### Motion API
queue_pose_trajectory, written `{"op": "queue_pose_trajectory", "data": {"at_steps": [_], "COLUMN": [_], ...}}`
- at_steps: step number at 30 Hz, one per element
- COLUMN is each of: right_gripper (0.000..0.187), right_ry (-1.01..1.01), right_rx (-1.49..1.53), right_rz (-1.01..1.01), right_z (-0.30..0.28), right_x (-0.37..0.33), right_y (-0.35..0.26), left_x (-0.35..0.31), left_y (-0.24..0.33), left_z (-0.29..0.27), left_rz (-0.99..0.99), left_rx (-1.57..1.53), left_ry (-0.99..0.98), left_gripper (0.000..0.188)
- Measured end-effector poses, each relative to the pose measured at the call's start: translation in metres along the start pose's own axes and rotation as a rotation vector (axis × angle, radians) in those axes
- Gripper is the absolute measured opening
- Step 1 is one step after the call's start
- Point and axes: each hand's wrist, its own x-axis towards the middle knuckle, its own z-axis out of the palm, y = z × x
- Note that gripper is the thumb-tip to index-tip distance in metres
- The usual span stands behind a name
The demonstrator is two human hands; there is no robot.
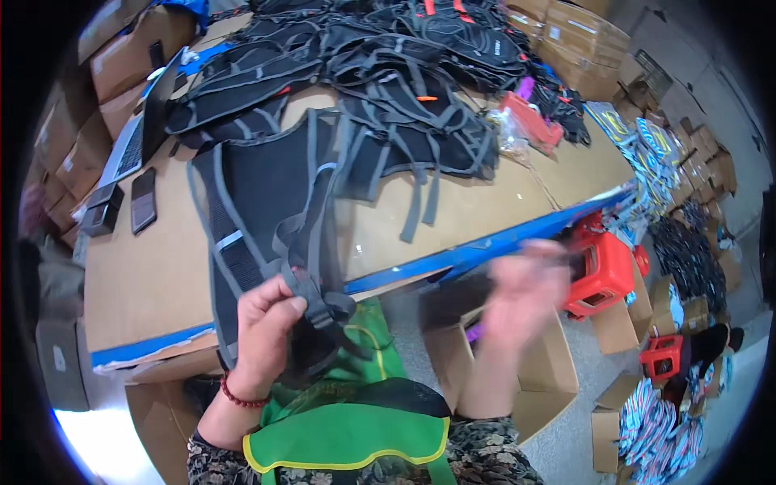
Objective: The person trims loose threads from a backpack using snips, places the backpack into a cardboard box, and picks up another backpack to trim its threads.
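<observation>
A black backpack [267, 182] with grey edging lies at the table's near edge, its straps hanging over toward me. My left hand [263, 323], with a red bead bracelet at the wrist, pinches a grey shoulder strap between thumb and fingers. Just beside that thumb is a dark buckle [322, 315] on the webbing. Well to the right, past the table's edge and apart from the backpack, my right hand [529, 287] is smeared by motion. Something dark shows at its fingers, too blurred to name, and whether it is held cannot be told.
More black backpacks [404, 48] are heaped across the table's far side. A laptop [137, 137] and a phone [143, 200] lie at left, a red pouch [529, 121] at right. Below stand an open cardboard box [554, 372] and a red stool [602, 275].
</observation>
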Motion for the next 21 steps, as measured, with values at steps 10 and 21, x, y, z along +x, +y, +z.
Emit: {"op": "queue_pose_trajectory", "data": {"at_steps": [10,21], "right_gripper": [0.015,0.034], "right_ry": [-0.395,-1.108], "right_rx": [-0.666,-0.415], "right_rz": [0.377,0.384], "right_z": [0.015,0.112], "right_x": [-0.041,-0.036], "right_y": [0.034,0.115], "left_x": [0.011,0.002], "left_y": [0.033,0.025], "left_z": [-0.033,-0.031], "left_rz": [-0.166,-0.361], "left_rx": [-0.578,-0.690], "left_ry": [-0.049,0.012], "left_gripper": [0.028,0.019]}}
